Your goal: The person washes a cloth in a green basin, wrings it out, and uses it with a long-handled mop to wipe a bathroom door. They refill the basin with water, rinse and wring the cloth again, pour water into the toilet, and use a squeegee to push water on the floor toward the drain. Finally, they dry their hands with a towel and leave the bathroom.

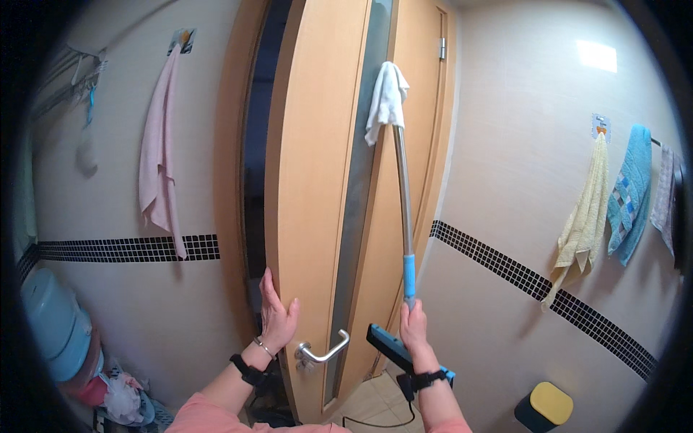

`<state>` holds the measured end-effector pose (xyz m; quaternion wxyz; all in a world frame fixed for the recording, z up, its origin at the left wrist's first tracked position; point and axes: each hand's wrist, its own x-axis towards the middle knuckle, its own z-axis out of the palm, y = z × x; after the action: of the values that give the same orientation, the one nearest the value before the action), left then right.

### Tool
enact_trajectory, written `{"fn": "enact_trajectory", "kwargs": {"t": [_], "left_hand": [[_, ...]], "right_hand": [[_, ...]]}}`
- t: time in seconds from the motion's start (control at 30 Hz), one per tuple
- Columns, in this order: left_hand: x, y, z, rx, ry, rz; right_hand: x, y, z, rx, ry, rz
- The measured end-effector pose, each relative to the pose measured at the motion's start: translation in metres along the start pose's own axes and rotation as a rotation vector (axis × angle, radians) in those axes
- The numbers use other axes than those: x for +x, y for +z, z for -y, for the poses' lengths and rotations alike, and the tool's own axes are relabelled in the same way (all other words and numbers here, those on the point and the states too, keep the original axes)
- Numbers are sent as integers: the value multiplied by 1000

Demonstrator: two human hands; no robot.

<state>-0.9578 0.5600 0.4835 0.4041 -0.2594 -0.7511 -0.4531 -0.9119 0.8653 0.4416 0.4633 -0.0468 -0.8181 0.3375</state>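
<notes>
My left hand (pixel 279 319) grips the free edge of a wooden door (pixel 319 162), thumb on its face, left of and above the metal lever handle (pixel 325 354). My right hand (pixel 414 325) is closed around the lower part of a metal pole (pixel 403 189), just below its blue sleeve (pixel 409 276). The pole points up along the door. A white cloth (pixel 389 97) is draped over its top end, in front of the door's narrow glass panel (pixel 354 216). Beneath my right forearm is the tool's black and blue head (pixel 390 346).
A pink towel (pixel 162 157) hangs on the left wall; yellow (pixel 584 211) and blue (pixel 631 189) towels hang at right. Blue basins (pixel 54 325) are stacked at lower left. A bin with a yellow lid (pixel 551 403) stands at lower right. A black cable (pixel 379 425) crosses the floor.
</notes>
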Motion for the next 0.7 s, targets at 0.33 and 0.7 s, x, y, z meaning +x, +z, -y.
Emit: {"fn": "enact_trajectory", "kwargs": {"t": [0.33, 0.7], "left_hand": [[11, -7, 17, 39, 15, -26], [12, -12, 20, 11, 32, -18]], "right_hand": [[215, 53, 90, 136, -53, -91], [209, 33, 104, 303, -133, -29]]}}
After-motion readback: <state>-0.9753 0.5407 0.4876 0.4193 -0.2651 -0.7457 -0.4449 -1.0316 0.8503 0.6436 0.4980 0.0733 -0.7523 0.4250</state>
